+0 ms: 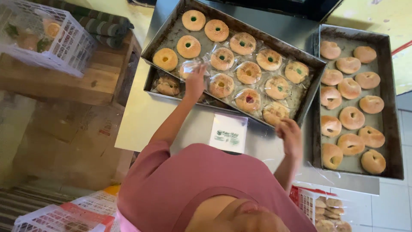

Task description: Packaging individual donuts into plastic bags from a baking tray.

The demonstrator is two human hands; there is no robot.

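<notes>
My left hand reaches over the near edge of a dark metal tray and grips a ring bun in a clear bag. The tray holds several ring buns with coloured centres, most of them in clear bags. My right hand hovers with curled fingers at the tray's near right corner, beside a bagged bun. Whether it holds anything is unclear. A second tray lies under the first, with a bun showing.
To the right, another metal tray carries several unwrapped buns. A white printed packet lies on the steel table. White plastic crates stand at upper left, lower left and lower right. A wooden bench is on the left.
</notes>
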